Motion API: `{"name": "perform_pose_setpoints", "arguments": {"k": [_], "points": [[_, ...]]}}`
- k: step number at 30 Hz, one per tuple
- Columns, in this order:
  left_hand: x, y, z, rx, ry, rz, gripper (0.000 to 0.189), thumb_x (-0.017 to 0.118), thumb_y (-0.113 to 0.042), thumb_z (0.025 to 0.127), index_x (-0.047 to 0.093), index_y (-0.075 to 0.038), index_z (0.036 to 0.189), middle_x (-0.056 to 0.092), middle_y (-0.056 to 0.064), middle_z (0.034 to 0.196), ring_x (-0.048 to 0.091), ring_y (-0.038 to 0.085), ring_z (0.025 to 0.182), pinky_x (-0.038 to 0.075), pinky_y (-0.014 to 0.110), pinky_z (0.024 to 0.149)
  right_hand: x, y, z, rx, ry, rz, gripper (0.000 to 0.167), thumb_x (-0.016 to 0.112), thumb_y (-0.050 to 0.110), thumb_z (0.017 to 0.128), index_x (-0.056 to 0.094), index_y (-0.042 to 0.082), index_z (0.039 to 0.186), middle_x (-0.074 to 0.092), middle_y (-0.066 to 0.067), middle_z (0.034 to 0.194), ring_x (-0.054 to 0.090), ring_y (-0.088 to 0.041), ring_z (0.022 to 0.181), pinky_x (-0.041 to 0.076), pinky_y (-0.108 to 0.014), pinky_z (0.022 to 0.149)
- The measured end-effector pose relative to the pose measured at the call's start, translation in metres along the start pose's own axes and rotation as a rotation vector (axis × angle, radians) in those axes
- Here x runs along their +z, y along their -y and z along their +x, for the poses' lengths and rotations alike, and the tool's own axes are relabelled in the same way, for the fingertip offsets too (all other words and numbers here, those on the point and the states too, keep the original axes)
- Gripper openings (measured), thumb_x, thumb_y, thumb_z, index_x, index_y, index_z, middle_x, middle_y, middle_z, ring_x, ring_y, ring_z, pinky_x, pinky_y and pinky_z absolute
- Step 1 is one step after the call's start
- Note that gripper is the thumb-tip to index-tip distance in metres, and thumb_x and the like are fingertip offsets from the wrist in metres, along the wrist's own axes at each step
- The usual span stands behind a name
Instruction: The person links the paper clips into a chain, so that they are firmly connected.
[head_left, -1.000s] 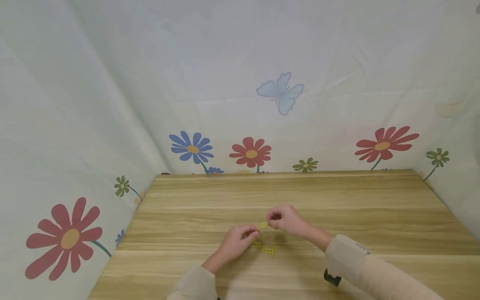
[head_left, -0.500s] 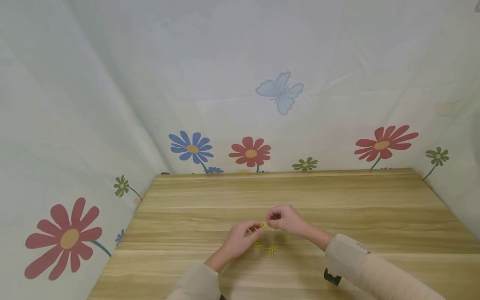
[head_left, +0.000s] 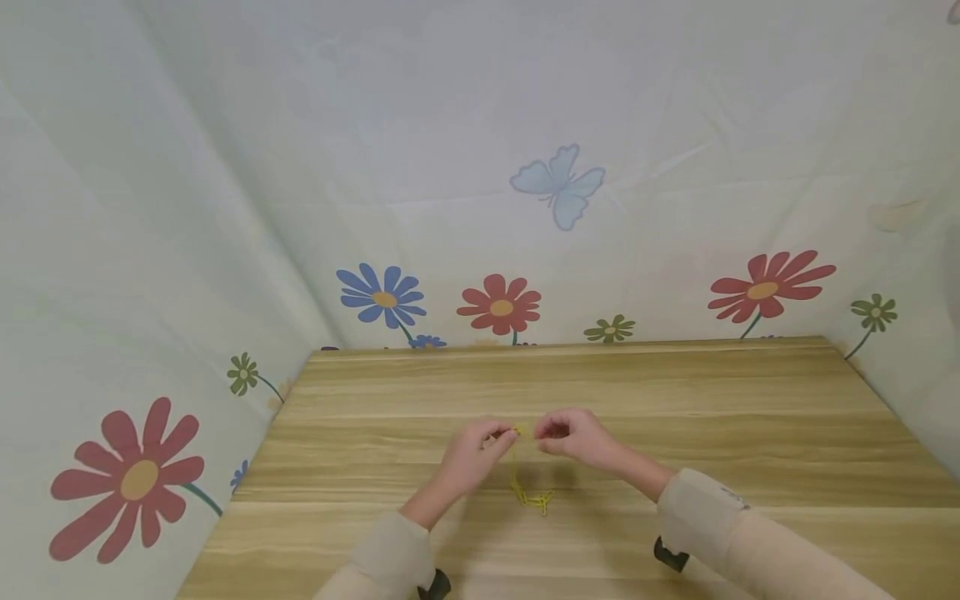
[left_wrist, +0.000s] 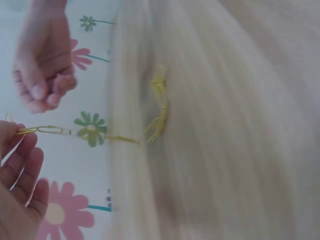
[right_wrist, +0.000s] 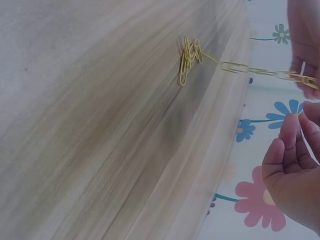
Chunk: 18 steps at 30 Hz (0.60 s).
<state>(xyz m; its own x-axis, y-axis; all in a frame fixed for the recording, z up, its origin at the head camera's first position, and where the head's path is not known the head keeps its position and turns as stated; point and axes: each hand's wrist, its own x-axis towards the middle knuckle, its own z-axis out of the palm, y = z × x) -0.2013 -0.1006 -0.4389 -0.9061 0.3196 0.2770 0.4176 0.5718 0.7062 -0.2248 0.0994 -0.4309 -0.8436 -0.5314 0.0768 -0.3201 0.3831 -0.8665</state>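
Observation:
A chain of yellow paper clips (head_left: 520,492) hangs from my left hand (head_left: 471,454), whose thumb and index finger pinch its upper end. In the left wrist view the paper clip chain (left_wrist: 49,130) runs from the fingertips down to the table. Its lower part lies bunched in a small heap, clear in the right wrist view as several linked paper clips (right_wrist: 187,55). My right hand (head_left: 581,437) hovers just right of the left fingertips, apart from them. Its fingers are loosely curled, and I see nothing between them; their tips are partly cut off in the right wrist view.
A wood-grain table (head_left: 375,392) lies beneath both hands. Behind it and along its sides hangs a pale curtain (head_left: 420,167) printed with flowers and a butterfly. A dark band (head_left: 670,554) shows below the right sleeve.
My left hand has risen and moved slightly away from me, drawing more of the chain off the table. The right fingers, earlier pinching the chain's end clip, have let go.

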Motion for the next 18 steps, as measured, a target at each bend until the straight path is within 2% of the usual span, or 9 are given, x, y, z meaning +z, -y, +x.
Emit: {"name": "perform_pose_setpoints", "arguments": {"k": [5, 10, 18], "points": [[-0.018, -0.006, 0.009, 0.058, -0.076, 0.007, 0.022, 0.054, -0.026, 0.088, 0.067, -0.009, 0.092, 0.067, -0.001, 0.084, 0.059, 0.011, 0.077, 0.049, 0.024, 0.069, -0.004, -0.007, -0.001, 0.015, -0.012, -0.012, 0.012, 0.062, 0.006, 0.079, 0.063, -0.002, 0.088, 0.061, -0.007, 0.08, 0.048, -0.009, 0.069, 0.043, -0.02, 0.059], [-0.036, -0.008, 0.013, 0.053, -0.121, 0.01, 0.018, 0.057, -0.023, 0.086, 0.068, -0.01, 0.092, 0.068, -0.001, 0.085, 0.062, 0.012, 0.082, 0.05, 0.032, 0.074, -0.008, -0.012, -0.003, 0.03, -0.024, -0.01, 0.011, 0.063, 0.008, 0.079, 0.063, 0.0, 0.087, 0.06, -0.007, 0.081, 0.048, -0.01, 0.068, 0.042, -0.02, 0.059], [-0.063, -0.003, 0.012, 0.023, -0.158, 0.071, 0.017, 0.056, -0.024, 0.086, 0.068, -0.012, 0.091, 0.068, -0.004, 0.082, 0.059, 0.012, 0.08, 0.048, 0.028, 0.072, -0.009, -0.019, -0.004, 0.03, -0.017, -0.015, 0.011, 0.062, 0.005, 0.079, 0.062, -0.003, 0.087, 0.06, -0.008, 0.081, 0.047, -0.012, 0.068, 0.041, -0.02, 0.057]]}}
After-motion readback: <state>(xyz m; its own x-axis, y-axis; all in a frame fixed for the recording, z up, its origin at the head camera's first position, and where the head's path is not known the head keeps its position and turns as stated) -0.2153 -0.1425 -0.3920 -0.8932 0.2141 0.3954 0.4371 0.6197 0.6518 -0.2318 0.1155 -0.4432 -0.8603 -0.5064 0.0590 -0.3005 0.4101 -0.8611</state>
